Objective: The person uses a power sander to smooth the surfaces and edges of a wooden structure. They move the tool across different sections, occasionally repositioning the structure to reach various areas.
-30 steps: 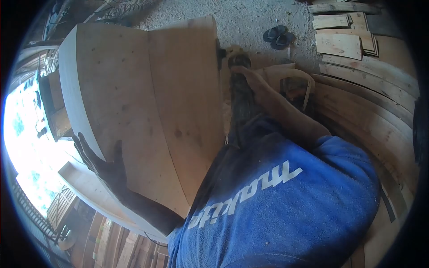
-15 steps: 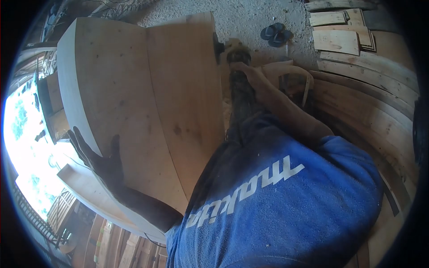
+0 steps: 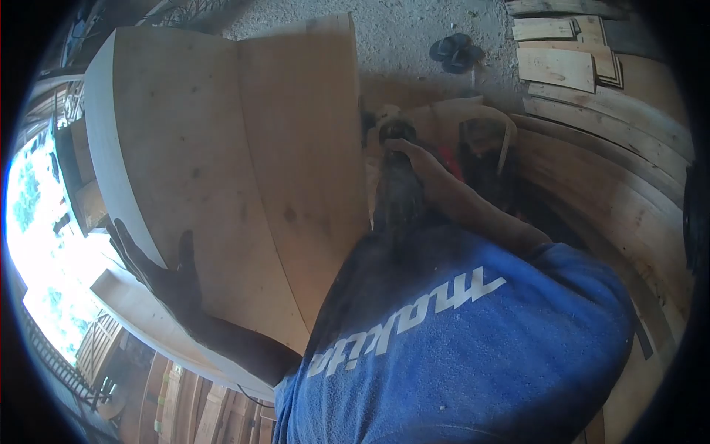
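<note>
A large pale wooden panel, with a long seam down its face, stands in front of me. My left hand lies against its left edge, fingers spread and thumb apart, holding nothing. On the other side, my right hand is wrapped around a dark angle grinder. The grinder's head and disc are right at the panel's right edge. Dusty haze blurs the tool, and part of its body sits close to my blue shirt.
Dark sandals lie on the gravelly ground. Stacked boards and long curved planks fill the right side. Lumber pieces lie at lower left, near a pale curved wooden piece.
My right hand and the grinder have moved toward my body along the panel's right edge. Haze around them has thickened. My left hand stays on the left edge.
</note>
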Demonstrator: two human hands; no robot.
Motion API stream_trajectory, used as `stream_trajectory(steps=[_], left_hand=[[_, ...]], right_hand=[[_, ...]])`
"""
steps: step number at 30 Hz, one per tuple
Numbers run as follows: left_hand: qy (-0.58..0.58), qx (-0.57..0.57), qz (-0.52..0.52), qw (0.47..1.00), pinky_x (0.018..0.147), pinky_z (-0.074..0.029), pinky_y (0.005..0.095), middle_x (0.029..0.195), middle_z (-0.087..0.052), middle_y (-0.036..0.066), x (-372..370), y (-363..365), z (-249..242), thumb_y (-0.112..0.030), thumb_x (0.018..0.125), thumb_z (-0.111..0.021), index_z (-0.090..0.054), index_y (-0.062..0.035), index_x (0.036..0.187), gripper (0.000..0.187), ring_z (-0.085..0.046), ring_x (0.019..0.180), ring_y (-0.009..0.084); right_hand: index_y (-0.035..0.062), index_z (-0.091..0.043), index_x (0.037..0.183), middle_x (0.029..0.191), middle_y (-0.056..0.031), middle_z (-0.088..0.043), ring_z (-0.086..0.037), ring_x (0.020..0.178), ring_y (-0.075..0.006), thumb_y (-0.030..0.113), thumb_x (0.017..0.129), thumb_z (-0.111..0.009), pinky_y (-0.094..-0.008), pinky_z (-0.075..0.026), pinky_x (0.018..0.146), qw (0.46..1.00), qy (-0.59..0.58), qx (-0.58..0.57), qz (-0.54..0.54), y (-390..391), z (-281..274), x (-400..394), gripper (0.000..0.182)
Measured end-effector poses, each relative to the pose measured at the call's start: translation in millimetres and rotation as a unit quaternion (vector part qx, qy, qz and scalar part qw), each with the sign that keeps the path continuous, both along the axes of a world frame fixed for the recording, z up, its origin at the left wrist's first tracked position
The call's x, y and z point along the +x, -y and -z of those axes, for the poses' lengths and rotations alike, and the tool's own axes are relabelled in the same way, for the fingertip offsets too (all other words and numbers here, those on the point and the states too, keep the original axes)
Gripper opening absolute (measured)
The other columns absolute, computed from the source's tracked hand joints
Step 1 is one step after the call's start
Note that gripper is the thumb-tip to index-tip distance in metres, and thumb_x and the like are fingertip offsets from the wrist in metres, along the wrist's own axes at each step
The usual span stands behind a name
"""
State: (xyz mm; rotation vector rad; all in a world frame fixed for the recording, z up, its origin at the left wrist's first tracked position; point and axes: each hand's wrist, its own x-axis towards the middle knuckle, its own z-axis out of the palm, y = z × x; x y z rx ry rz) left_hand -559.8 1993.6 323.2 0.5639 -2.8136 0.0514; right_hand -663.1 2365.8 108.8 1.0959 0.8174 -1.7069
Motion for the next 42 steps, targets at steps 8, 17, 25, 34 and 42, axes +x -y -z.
stream_trajectory(steps=[8,17,25,34,42], left_hand=[[-0.004,-0.018,-0.012,1.0,0.129,-0.026,0.0603,0.172,-0.033,0.015,-5.5,-6.0,-6.1,-0.031,0.08,-0.09,-0.035,-0.018,0.165,0.102,-0.024,0.161,0.0381],[-0.072,-0.042,0.015,0.996,0.127,-0.031,0.0567,0.168,-0.039,0.017,-10.7,2.3,-11.1,-0.019,0.083,-0.089,-0.038,-0.0187,0.164,0.095,-0.033,0.157,0.0389],[-0.098,-0.045,-0.041,0.993,0.125,-0.035,0.0564,0.167,-0.041,0.016,-15.2,-0.7,-16.1,-0.026,0.093,-0.082,-0.042,-0.0215,0.163,0.081,-0.034,0.157,0.0371],[-0.349,0.394,0.047,0.849,0.108,-0.051,0.0506,0.144,-0.06,0.029,-62.6,-161.0,18.7,-0.034,0.101,-0.067,-0.054,0.0116,0.144,0.064,-0.063,0.129,0.0393],[-0.222,0.665,-0.133,0.701,0.104,-0.053,0.0341,0.129,-0.073,0.016,-256.6,-406.5,116.9,-0.014,0.099,-0.072,-0.067,0.0014,0.134,0.039,-0.069,0.12,0.0233]], right_hand=[[0.0058,-0.068,0.105,0.082,-0.0069,-0.07,-0.069,0.064,-0.0234,0.029,0.097,-0.072,-0.0408,-0.059,0.059,0.996,-0.065,-0.065,-0.006,-0.6,27.9,-46.1,0.024],[0.0034,-0.065,0.11,0.088,-0.0123,-0.072,-0.072,0.074,-0.0265,0.032,0.097,-0.07,-0.0421,-0.063,0.068,0.943,-0.319,-0.089,0.033,-11.6,1.5,-168.2,0.032],[-0.0036,-0.061,0.11,0.091,-0.0181,-0.071,-0.073,0.076,-0.0317,0.031,0.097,-0.067,-0.0453,-0.064,0.072,0.942,-0.333,0.042,0.023,-108.9,-35.0,-198.1,0.038],[-0.0013,-0.061,0.121,0.093,-0.0165,-0.072,-0.072,0.075,-0.0278,0.04,0.099,-0.063,-0.0409,-0.06,0.068,0.892,-0.43,0.041,-0.133,-131.0,-40.2,-379.5,0.047],[0.0013,-0.058,0.122,0.092,-0.014,-0.069,-0.071,0.074,-0.0273,0.031,0.098,-0.068,-0.0419,-0.062,0.068,0.838,-0.46,-0.043,-0.291,-101.0,-23.4,-494.5,0.04]])
